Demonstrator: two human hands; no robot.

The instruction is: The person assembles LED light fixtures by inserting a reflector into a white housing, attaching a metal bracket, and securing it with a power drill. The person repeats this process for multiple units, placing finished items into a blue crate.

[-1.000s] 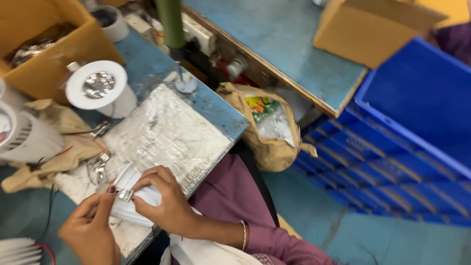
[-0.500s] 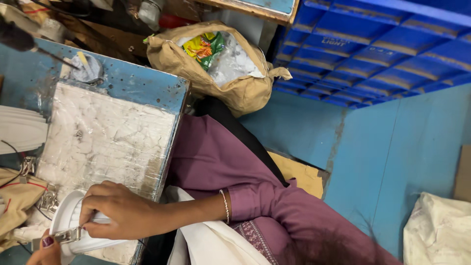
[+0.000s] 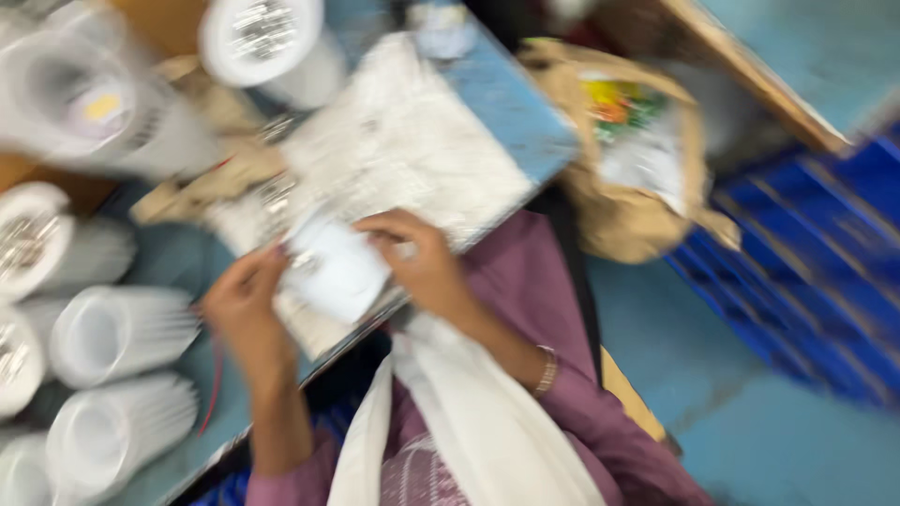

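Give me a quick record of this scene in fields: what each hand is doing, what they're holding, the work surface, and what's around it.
view: head camera looking down, motion-blurred
left hand: grips the left side of a white round part
right hand: grips the part's right side, bracelet at the wrist
work surface: worn whitish pad on a blue table
left of hands: white finned housings lying on their sides
right of table: brown bag with a colourful packet, blue crate
fine detail of part: too blurred to tell
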